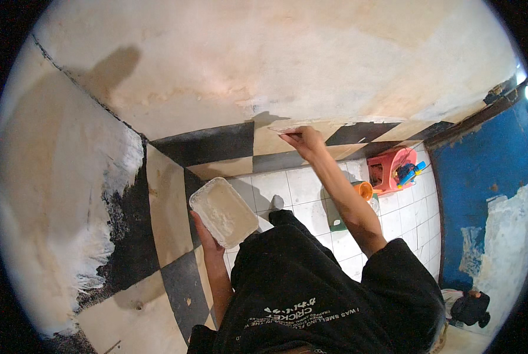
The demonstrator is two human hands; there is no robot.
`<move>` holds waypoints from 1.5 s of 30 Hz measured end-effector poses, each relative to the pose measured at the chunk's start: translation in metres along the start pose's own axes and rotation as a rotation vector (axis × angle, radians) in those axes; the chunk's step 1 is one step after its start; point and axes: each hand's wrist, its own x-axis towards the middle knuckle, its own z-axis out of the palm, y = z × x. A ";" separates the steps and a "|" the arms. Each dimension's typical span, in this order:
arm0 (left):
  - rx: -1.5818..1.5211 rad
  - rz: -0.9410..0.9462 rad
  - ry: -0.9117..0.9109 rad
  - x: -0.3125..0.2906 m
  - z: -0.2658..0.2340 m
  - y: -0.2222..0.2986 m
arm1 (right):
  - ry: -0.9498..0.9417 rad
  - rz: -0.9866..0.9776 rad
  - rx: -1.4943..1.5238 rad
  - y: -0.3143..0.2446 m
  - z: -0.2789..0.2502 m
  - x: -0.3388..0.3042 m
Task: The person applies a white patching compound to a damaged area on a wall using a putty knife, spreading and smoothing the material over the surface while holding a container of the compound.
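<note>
My left hand (208, 236) grips the side of a white rectangular plastic tub (240, 237), low at the left near the wall corner. Pale, lumpy paste (220, 212) lies in the tilted tub. Further forward, my right hand (306, 143) is closed on a thin flat scraper (284, 130), mostly hidden by the fingers and held against the wall (311, 88). That spot is along the upper edge of a black and cream checkered band (211, 144), where the pale upper wall begins.
White floor tiles (302, 189) lie below. A pink plastic stool (388, 165) carries a blue and yellow object (411, 171); an orange container (364, 190) and a green object (336, 221) are near it. A blue surface with white patches (470, 159) bounds the right side.
</note>
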 end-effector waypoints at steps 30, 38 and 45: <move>0.174 -0.108 -0.161 0.010 0.077 0.000 | -0.346 -0.693 -1.367 0.037 0.084 -0.170; 0.218 -0.100 -0.174 0.009 0.076 -0.001 | -0.342 -0.589 -1.542 0.058 0.090 -0.157; 0.319 -0.097 -0.186 0.011 0.076 -0.007 | -0.410 -0.566 -1.365 0.055 0.080 -0.148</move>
